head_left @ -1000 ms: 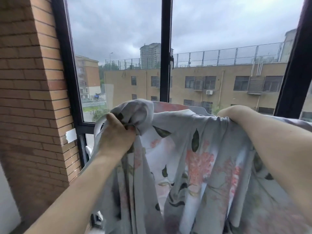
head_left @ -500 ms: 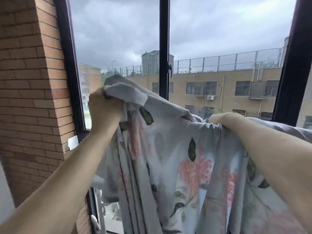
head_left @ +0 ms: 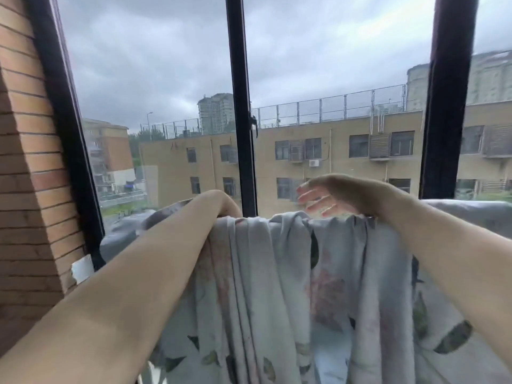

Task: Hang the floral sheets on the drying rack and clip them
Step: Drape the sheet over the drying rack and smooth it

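Floral sheet (head_left: 277, 286) draped bunched over rack bar, bar hidden. Right hand (head_left: 329, 195) fingers spread, above fold. Left hand (head_left: 221, 203) over edge, fingers unseen, cannot tell. No clip seen: uneven weight may slide sheet off.

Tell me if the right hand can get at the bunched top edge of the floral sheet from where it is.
Probably yes. The right hand is open, fingers spread, just above the gathered top edge of the floral sheet, with nothing between them. The left hand is further left, out of the way.
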The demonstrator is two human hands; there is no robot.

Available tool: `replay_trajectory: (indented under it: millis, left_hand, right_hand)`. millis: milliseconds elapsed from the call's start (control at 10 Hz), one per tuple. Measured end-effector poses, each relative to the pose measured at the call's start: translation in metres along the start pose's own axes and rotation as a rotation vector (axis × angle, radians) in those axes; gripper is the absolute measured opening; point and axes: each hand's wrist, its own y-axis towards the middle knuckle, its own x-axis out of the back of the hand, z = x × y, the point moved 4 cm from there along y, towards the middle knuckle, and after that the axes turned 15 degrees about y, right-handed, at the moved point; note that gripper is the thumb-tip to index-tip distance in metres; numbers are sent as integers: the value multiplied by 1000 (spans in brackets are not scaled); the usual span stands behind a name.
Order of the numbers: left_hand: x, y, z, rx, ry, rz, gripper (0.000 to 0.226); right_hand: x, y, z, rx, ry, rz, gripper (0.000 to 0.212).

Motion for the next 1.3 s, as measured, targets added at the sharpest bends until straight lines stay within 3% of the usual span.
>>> replay_trajectory:
  millis: [100,200,300,400,500,600,700,800,900,1000,1100,1200,1300]
  left_hand:
    - [-1,-13,-5,-59,67,-85,41]
    - [-8,-11,-1,-77,111,-160,37]
    - [-2,-29,8,-134,68,-287,30]
    - [-7,-69,10,-242,58,-527,27]
    - [-28,-102,-12,-341,76,-781,45]
    - [-44,-114,-44,-353,155,-894,37]
    - [-36,-109,-60,-295,273,-930,50]
    - [-27,-92,-62,-282,215,-820,64]
    - [-20,-74,-54,-178,217,-808,71]
    - [-12,-62,-55,-82,189,-808,63]
    - [-6,-57,-79,-27,122,-852,59]
    - [-7,-56,-95,5,61,-863,59]
    - [-10,-56,-82,57,27,-825,70]
  right_hand:
    - [-38,-11,9,-340,-144,437,66]
    - [-58,-7,12,-358,-53,545,31]
    - [-59,10,5,-141,6,406,24]
    - [-55,21,7,48,110,221,27]
    - [-44,27,7,150,110,115,25]
    - [-36,27,0,162,27,83,31]
    - [-14,15,1,340,-217,-160,39]
    - [11,-20,-3,541,-528,-454,38]
    - [41,-69,-50,672,-819,-778,36]
    - [61,-101,-118,518,-879,-1058,55]
    - [62,-110,-165,72,-236,-1214,83]
    - [40,-110,-185,-122,393,-1073,93]
    - [11,-110,-209,-197,560,-552,57]
